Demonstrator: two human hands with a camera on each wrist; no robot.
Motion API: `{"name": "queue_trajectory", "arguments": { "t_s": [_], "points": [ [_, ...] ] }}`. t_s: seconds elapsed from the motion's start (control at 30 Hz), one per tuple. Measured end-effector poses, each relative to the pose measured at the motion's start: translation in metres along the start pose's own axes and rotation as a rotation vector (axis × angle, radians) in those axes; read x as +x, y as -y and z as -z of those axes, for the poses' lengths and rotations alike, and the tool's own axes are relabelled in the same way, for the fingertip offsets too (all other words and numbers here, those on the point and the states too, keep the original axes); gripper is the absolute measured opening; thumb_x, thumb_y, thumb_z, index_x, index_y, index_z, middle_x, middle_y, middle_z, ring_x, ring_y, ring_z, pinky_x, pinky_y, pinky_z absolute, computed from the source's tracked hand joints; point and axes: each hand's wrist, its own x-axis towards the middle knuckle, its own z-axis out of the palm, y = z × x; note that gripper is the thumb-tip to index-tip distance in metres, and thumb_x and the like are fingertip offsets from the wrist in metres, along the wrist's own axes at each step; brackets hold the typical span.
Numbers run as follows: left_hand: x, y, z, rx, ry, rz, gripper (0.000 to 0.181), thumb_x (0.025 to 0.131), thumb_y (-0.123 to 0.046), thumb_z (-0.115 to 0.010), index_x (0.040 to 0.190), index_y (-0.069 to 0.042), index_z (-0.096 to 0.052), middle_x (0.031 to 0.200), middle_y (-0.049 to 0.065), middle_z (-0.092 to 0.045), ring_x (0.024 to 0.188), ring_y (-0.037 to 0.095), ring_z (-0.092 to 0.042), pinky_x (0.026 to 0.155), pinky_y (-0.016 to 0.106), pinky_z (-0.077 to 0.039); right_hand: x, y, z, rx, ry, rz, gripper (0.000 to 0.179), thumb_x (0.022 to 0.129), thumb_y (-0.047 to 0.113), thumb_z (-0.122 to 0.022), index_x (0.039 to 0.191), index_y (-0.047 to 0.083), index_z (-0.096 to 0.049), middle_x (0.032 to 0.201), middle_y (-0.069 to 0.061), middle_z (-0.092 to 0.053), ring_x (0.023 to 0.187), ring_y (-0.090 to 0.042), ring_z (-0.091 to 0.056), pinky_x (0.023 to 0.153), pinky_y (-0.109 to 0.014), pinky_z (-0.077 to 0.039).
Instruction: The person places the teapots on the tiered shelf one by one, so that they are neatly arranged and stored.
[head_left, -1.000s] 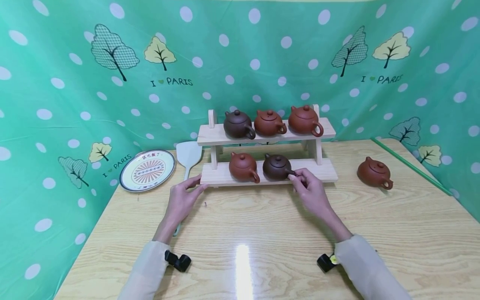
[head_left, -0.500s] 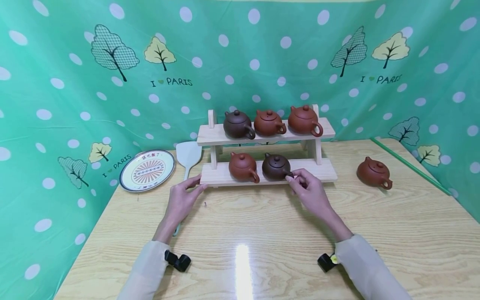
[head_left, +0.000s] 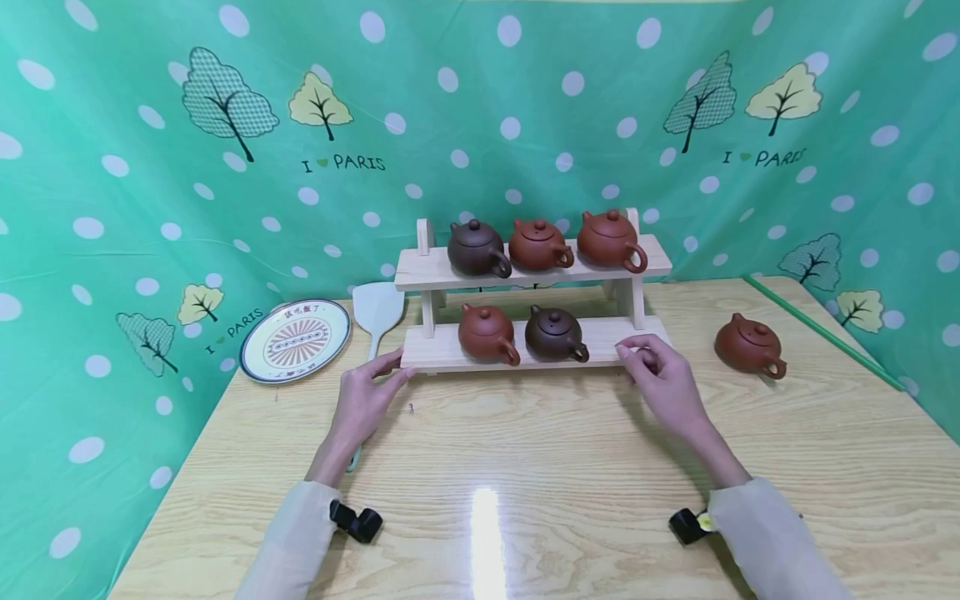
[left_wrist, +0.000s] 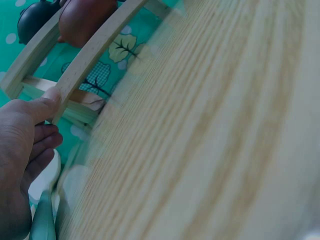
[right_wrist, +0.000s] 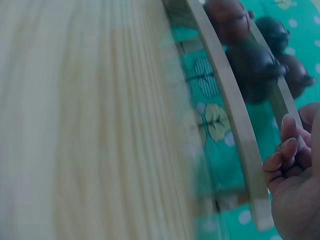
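A two-tier wooden display rack (head_left: 450,354) stands at the back of the table. At the left end of its lower board, my left hand (head_left: 369,400) pinches the edge, the thumb in front in the left wrist view. My right hand (head_left: 663,387) is at the board's right end, fingers loosely curled and holding nothing. Just left of it sits a dark brown teapot (head_left: 553,335), its handle towards the front right. Beside that teapot is a reddish-brown teapot (head_left: 483,333). The upper board carries another dark teapot (head_left: 475,247) and two reddish ones, a smaller teapot (head_left: 536,246) and a larger teapot (head_left: 609,242).
One more reddish teapot (head_left: 748,344) stands on the table right of the rack. A green stick (head_left: 825,333) lies along the right edge. To the left are a patterned plate (head_left: 295,342) and a pale spatula (head_left: 377,308), its handle partly behind the left hand.
My right hand has let go of the dark teapot's handle and moved right. The teapot was nudged slightly on the lower board just before. My left hand has stayed at the rack's end.
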Motion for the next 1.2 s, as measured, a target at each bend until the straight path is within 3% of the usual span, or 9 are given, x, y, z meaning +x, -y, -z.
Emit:
{"name": "queue_trajectory", "arguments": {
  "t_s": [0.27,0.53,0.9,1.2],
  "points": [
    [0.000,0.000,0.000,0.008,0.002,0.001,0.042,0.093,-0.019,-0.081,0.130,-0.002,-0.070,0.116,0.016,-0.075,0.106,0.033,-0.072,0.095,0.049,-0.056,-0.007,-0.014,0.036,-0.082,-0.069,0.017,0.020,0.107,0.014,-0.059,0.114,-0.004,-0.066,0.067,-0.012,-0.058,0.052,-0.012,-0.041,0.047,-0.031,-0.032],
    [0.000,0.000,0.000,0.006,0.006,0.000,0.043,0.093,-0.019,-0.081,0.131,-0.001,-0.070,0.116,0.016,-0.074,0.106,0.032,-0.072,0.096,0.049,-0.056,-0.015,-0.028,0.076,-0.142,-0.141,-0.024,0.022,0.108,0.016,-0.059,0.117,-0.003,-0.063,0.069,0.000,-0.061,0.057,-0.012,-0.049,0.045,-0.030,-0.032],
    [0.000,0.001,0.000,0.008,0.002,-0.001,0.042,0.093,-0.020,-0.081,0.130,-0.001,-0.070,0.115,0.016,-0.075,0.106,0.031,-0.072,0.095,0.048,-0.056,-0.024,-0.042,0.120,-0.151,-0.218,-0.167,0.003,0.107,0.024,-0.061,0.108,0.023,-0.063,0.073,0.006,-0.068,0.066,-0.006,-0.058,0.050,-0.020,-0.041],
    [0.000,0.000,0.000,0.021,0.000,-0.001,0.043,0.093,-0.020,-0.081,0.130,-0.001,-0.070,0.115,0.016,-0.075,0.106,0.032,-0.072,0.094,0.048,-0.057,-0.028,-0.056,0.144,-0.127,-0.259,-0.249,0.007,0.107,0.026,-0.060,0.110,0.032,-0.058,0.069,0.009,-0.067,0.057,-0.008,-0.052,0.040,-0.031,-0.028]
  ]
}}
